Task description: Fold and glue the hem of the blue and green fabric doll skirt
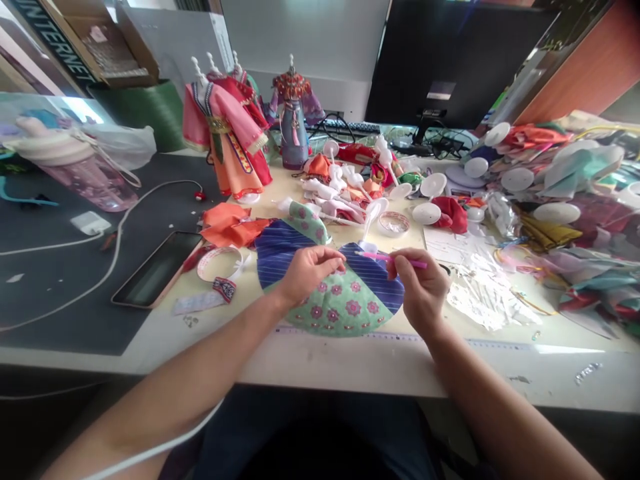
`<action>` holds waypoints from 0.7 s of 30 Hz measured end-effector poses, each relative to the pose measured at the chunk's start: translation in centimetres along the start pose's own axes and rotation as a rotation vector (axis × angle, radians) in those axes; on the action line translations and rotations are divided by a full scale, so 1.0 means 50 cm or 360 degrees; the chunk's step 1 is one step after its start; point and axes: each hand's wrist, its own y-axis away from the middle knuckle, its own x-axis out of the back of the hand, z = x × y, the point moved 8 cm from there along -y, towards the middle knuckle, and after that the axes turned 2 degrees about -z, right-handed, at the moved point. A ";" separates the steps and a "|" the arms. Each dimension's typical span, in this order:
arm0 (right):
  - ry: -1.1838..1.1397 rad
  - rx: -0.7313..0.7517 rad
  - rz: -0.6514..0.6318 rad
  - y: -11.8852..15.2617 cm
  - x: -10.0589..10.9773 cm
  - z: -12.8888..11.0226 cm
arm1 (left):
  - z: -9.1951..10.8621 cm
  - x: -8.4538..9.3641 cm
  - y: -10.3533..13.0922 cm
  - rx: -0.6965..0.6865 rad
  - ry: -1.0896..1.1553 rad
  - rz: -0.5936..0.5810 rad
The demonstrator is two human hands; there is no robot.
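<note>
A slim pink pen-like stick (395, 258) is held in my right hand (423, 283), its pale tip pointing left. My left hand (310, 270) is closed in a pinch just left of that tip; whatever lies between its fingertips is too small to make out. Beneath both hands spreads a semicircular piece of green flowered fabric (345, 313), with small pinkish bits in a row along its curved edge. Blue striped fabric (280, 250) shows at its left and right sides.
Dressed doll stands (220, 133) rise at the back left. White doll parts and cloth scraps (340, 190) crowd the middle, more fabric (575, 173) piles up at right. A phone (159, 270), tape roll (220, 264) and pink bottle (80, 167) sit left. A ruler (480, 345) lies near the front edge.
</note>
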 end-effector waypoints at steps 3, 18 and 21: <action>0.0028 -0.0004 -0.0054 0.013 0.001 0.006 | -0.011 0.009 0.004 0.0074 0.0069 0.0034; 0.0197 0.0212 -0.0329 0.023 -0.033 -0.027 | -0.028 0.008 0.005 0.0241 0.0166 0.0024; 0.0203 0.0224 -0.0341 0.023 -0.036 -0.029 | -0.029 0.003 0.005 0.0218 0.0164 -0.0002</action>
